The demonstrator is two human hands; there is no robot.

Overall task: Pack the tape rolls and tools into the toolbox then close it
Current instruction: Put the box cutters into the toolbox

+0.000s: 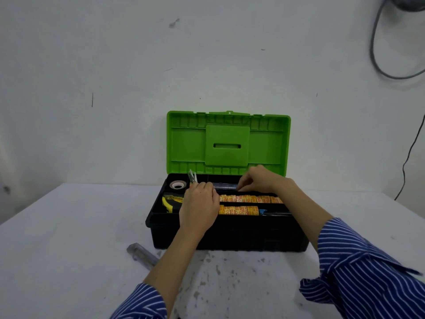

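Note:
A black toolbox (230,238) stands open on the table, its green lid (227,143) upright against the wall. Its tray holds two rows of orange-yellow tape rolls (250,199), a single pale tape roll (177,184) in the back left compartment, and a yellow-and-black tool (169,201) at the left. My left hand (199,204) is over the tray and grips a clear packet (192,177) that sticks up from its fingers. My right hand (259,179) reaches into the back compartment and pinches the end of a long clear-wrapped item (224,185).
A grey, translucent oblong object (141,255) lies on the white table (69,238) in front of the toolbox's left corner, partly behind my left forearm. Cables (377,54) hang on the wall at the right. The tabletop near me is stained.

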